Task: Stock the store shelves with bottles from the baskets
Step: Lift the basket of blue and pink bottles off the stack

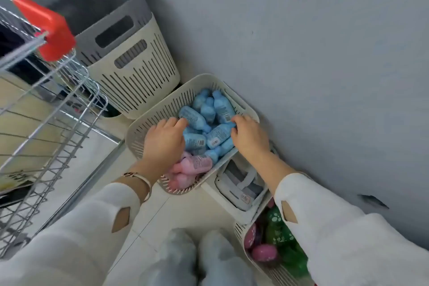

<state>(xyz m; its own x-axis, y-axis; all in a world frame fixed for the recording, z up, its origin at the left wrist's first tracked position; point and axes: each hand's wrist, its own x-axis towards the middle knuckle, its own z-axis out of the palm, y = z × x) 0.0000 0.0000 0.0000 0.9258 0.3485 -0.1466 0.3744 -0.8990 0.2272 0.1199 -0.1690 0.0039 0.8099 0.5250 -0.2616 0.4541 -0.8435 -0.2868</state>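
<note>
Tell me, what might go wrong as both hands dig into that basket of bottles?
The blue bottles lie loosely heaped, so grabbing several with the left hand and right hand could let one slip. The shopping cart stands close beside the cream basket, leaving little room to turn.

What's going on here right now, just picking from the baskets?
A person is bent over a basket on the floor, both hands in it. The left hand and right hand are reaching among the blue bottles; pink bottles lie at the near end. Nothing is lifted out yet. Another basket of green and pink bottles sits nearby, and a wire cart stands to the left.
</note>
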